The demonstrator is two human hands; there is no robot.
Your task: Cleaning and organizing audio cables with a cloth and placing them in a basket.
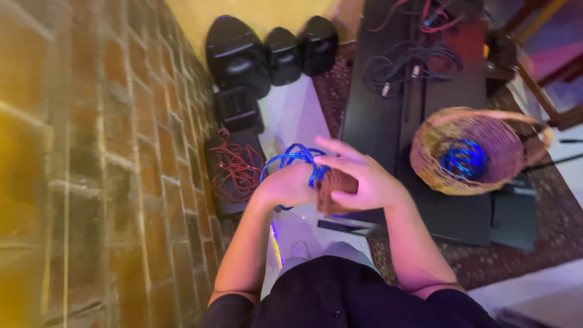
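Left hand (285,185), right hand (358,182) both gripping blue cable (294,157); wicker basket (470,149) right, red wires (235,170) left.

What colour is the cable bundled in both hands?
Blue: the thin looped cable between the left hand and right hand, in the head view.

Cable (291,159) between both hands, basket (473,152) on the table (376,115) to the right (speakers (267,54) behind).
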